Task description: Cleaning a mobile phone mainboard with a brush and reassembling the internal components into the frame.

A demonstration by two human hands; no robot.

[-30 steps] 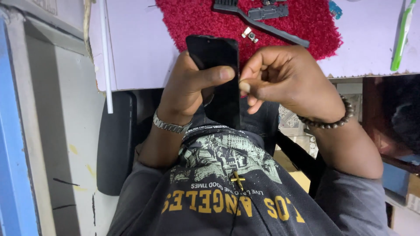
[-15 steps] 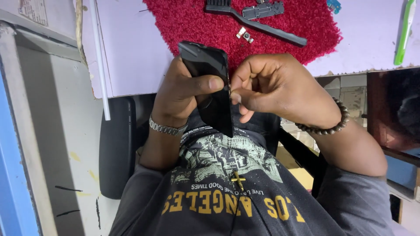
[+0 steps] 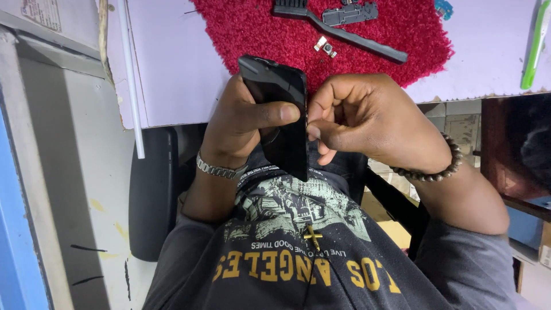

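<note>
Worktop (image 3: 172, 69): pale lilac surface, front edge rough and slightly scalloped on the right side. A red shaggy mat (image 3: 275, 28) sits on it, centred at the top of the view and running almost to the front edge. On the mat: a long black brush-like tool (image 3: 344, 35) lying diagonally, bristle head at upper left, handle ending lower right; a dark flat part (image 3: 350, 12) just above the handle; a small silver module (image 3: 325, 47) just below the handle, apart from it. A small teal bit (image 3: 442, 8) sits at the mat's right edge. A green pen-like tool (image 3: 535, 49) lies on the bare worktop far right. A white rod (image 3: 131, 80) runs along the left edge.
</note>
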